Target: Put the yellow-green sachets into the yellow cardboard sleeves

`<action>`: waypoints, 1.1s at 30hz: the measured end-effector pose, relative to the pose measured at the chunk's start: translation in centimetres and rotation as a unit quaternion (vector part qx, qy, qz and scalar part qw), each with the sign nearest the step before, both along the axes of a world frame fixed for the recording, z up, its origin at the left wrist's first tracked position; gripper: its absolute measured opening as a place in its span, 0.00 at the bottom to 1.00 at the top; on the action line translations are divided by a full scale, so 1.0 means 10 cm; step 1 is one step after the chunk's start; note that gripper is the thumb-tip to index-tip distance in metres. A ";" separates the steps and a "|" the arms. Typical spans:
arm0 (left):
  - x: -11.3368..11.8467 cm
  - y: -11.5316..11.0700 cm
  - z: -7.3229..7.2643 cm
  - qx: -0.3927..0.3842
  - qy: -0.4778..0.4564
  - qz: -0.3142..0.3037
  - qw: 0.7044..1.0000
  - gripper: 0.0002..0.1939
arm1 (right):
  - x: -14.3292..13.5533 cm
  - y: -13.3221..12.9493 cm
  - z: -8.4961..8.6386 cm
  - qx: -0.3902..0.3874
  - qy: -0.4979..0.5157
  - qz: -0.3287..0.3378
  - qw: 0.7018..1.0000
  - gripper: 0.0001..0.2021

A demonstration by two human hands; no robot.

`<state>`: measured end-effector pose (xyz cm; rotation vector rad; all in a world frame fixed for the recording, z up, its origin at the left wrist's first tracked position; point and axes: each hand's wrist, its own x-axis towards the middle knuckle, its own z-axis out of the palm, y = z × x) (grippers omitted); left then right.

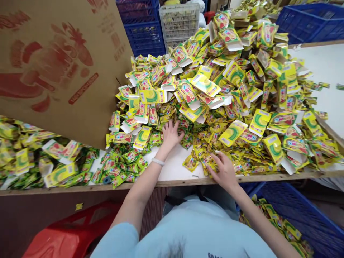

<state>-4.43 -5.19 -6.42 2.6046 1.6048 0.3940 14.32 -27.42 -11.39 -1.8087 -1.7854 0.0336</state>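
My left hand (171,135), a pale band round its wrist, reaches into small packets at the foot of a large heap. Its fingers are spread over green packets (156,138), and some fingertips are hidden among them. Nearer the table edge, my right hand (224,171) rests with fingers apart against small yellow packets (204,157); something white covers one fingertip. Small yellow-and-green printed boxes (233,133), several with white flaps sticking out, are piled behind both hands. Bare white tabletop (174,165) shows between my arms.
A tall cardboard carton (61,71) stands tilted on the left, among more boxes and packets. Blue crates (143,34) and a white crate (179,21) are stacked behind. A blue crate (292,211) holding boxes sits below right; a red stool (64,233) is below left.
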 end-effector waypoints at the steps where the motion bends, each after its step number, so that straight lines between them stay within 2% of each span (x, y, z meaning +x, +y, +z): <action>1: 0.00 -0.02 -0.01 -0.009 0.004 -0.006 1.000 0.28 | 0.06 -0.03 0.00 0.010 -0.002 -0.028 1.000 0.22; 4: -0.04 -0.20 -0.03 -0.038 0.013 -0.033 0.999 0.30 | 0.20 -0.04 -0.04 0.014 -0.021 -0.083 0.996 0.25; 8: -0.07 -0.55 -0.06 -0.056 0.016 -0.045 0.997 0.30 | 0.25 0.06 -0.08 0.008 -0.027 -0.080 0.996 0.28; 12: -0.23 -0.78 -0.02 -0.077 -0.008 -0.072 0.994 0.26 | 0.27 0.16 0.00 -0.037 -0.027 -0.100 0.994 0.23; 14: -0.35 -0.81 0.04 -0.084 -0.045 -0.097 0.991 0.22 | 0.33 0.18 0.06 -0.070 -0.031 -0.096 0.992 0.18; 17: -0.45 -0.78 0.14 -0.041 -0.103 -0.094 0.989 0.15 | 0.46 0.19 0.13 -0.106 0.002 -0.055 0.993 0.13; 20: -0.35 -0.71 0.14 -0.009 -0.107 -0.103 0.989 0.15 | 0.58 0.22 0.15 -0.120 0.130 -0.013 0.984 0.11; 22: -0.21 -0.66 0.08 -0.021 -0.073 -0.097 0.992 0.19 | 0.61 0.24 0.18 -0.115 0.276 -0.012 0.954 0.16; 24: -0.07 -0.61 0.00 -0.036 -0.039 -0.073 0.996 0.21 | 0.57 0.26 0.22 -0.107 0.432 -0.022 0.895 0.22; 26: 0.02 -0.59 -0.06 -0.038 -0.042 -0.064 0.996 0.17 | 0.48 0.28 0.28 -0.091 0.553 -0.040 0.827 0.24; 28: 0.06 -0.60 -0.10 -0.028 -0.085 -0.072 0.993 0.10 | 0.34 0.30 0.34 -0.068 0.627 -0.052 0.774 0.23; 30: 0.04 -0.65 -0.10 -0.024 -0.154 -0.071 0.985 0.05 | 0.19 0.35 0.37 -0.050 0.666 -0.054 0.742 0.23; 33: 0.00 -0.77 -0.06 -0.044 -0.273 -0.044 0.960 0.06 | -0.02 0.47 0.37 -0.025 0.683 -0.059 0.728 0.23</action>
